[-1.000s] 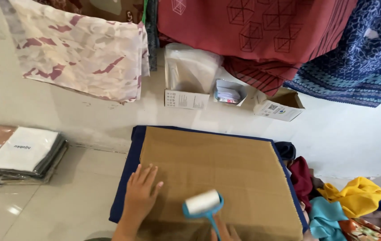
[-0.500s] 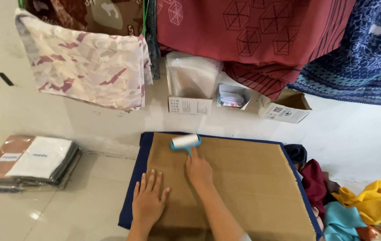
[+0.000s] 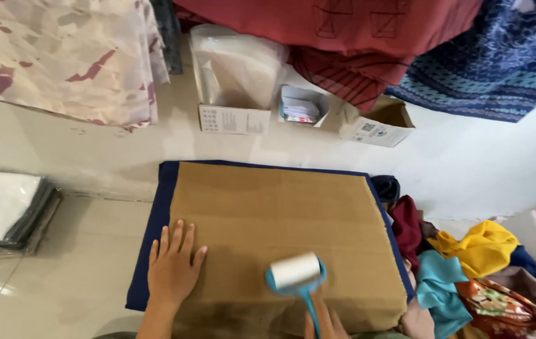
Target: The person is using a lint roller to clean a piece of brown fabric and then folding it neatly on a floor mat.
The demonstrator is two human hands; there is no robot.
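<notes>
A tan folded cloth (image 3: 280, 213) lies flat on top of a dark blue cloth (image 3: 155, 232) on the tiled floor. My left hand (image 3: 174, 267) rests flat, fingers spread, on the tan cloth's near left part. My right hand (image 3: 324, 323), mostly cut off by the bottom edge, grips the blue handle of a lint roller (image 3: 296, 276). Its white roll lies on the near middle of the tan cloth.
A pile of coloured cloths (image 3: 475, 263) lies to the right. Packaged white items (image 3: 4, 210) are stacked at left. Open cardboard boxes (image 3: 236, 81) stand against the wall under hanging patterned fabrics (image 3: 73, 56).
The roller has come back from the far edge of the tan cloth to its near middle, my right arm drawn back. My left hand stays flat on the cloth.
</notes>
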